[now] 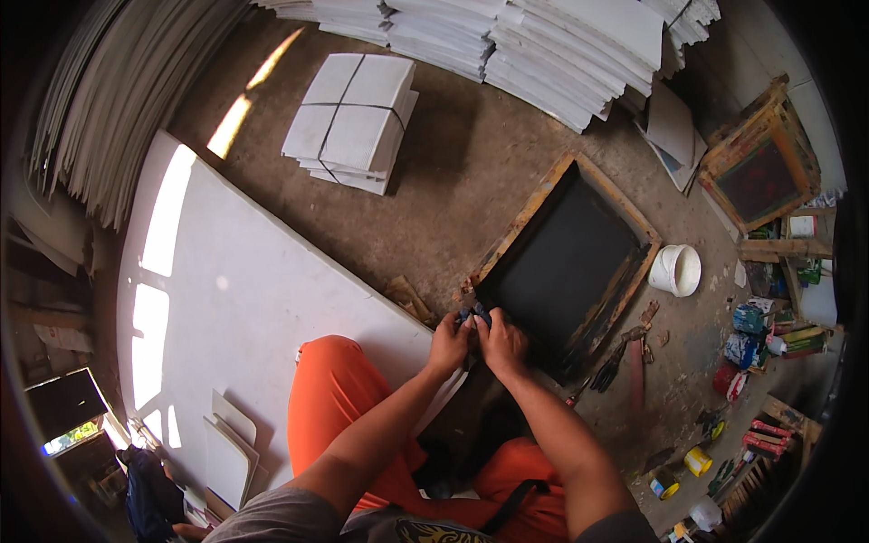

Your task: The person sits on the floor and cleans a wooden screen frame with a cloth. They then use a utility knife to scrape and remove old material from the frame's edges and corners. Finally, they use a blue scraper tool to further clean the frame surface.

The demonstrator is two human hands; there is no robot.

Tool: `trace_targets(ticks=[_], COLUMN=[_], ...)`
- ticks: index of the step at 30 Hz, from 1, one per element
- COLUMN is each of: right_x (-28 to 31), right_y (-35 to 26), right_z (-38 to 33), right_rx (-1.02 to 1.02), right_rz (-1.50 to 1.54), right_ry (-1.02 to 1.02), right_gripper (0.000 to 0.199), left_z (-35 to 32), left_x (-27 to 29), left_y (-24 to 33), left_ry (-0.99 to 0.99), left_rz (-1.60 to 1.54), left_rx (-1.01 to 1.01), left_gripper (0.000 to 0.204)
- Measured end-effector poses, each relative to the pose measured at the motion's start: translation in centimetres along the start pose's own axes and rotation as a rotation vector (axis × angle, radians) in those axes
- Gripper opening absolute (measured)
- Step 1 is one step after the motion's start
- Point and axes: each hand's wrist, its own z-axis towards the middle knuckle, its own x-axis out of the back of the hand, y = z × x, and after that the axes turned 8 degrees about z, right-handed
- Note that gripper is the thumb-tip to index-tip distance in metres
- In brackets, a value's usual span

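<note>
White bucket (676,270), tied tile bundle (353,122), second framed screen (760,163) on floor

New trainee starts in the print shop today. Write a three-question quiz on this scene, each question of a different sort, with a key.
1. True or false: both hands grip a dark rag at the near corner of the wooden-framed screen.
2. What stands on the floor just right of that screen?
A. a white bucket
B. a green crate
C. a metal ladder
3. Fill in: the bundle of white sheets lying apart on the floor is tied with ____ straps.

Key
1. True; the left hand and right hand meet on it.
2. A
3. Dark, crossing over its top.
</note>
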Motion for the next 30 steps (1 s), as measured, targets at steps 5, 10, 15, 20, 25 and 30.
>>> trace_targets(ticks=[5,10,15,20,25,30], right_x=[0.7,-0.1,-0.2,2.2,3.6,3.4], right_y=[-1.6,-0.6,0.3,-0.9,-3.1,-1.4], right_z=[-1.6,-3.5,-3.6,-3.0,-2.7,-1.9], right_rx=[0.012,0.134,0.098,0.017,0.009,0.043], right_rz=[0.139,0.278,0.311,0.194,0.041,0.014], right_ry=[0.042,0.013,-0.088,-0.216,-0.271,-0.343], right_gripper=[0.042,0.065,0.083,0.103,0.120,0.122], left_z=[0.5,0.4,0.8,0.5,1.5,-0.8], left_x=[-0.2,-0.1,-0.2,0.1,0.4,0.3], left_y=[-1.5,-1.3,-2.1,1.1,-0.6,0.3], left_ry=[0.103,0.064,0.054,0.053,0.114,0.188], left_rz=[0.202,0.138,0.147,0.318,0.558,0.594], left_rx=[-0.076,-0.054,-0.051,0.007,-0.217,-0.377], left_gripper=[0.036,0.037,0.038,0.040,0.044,0.038])
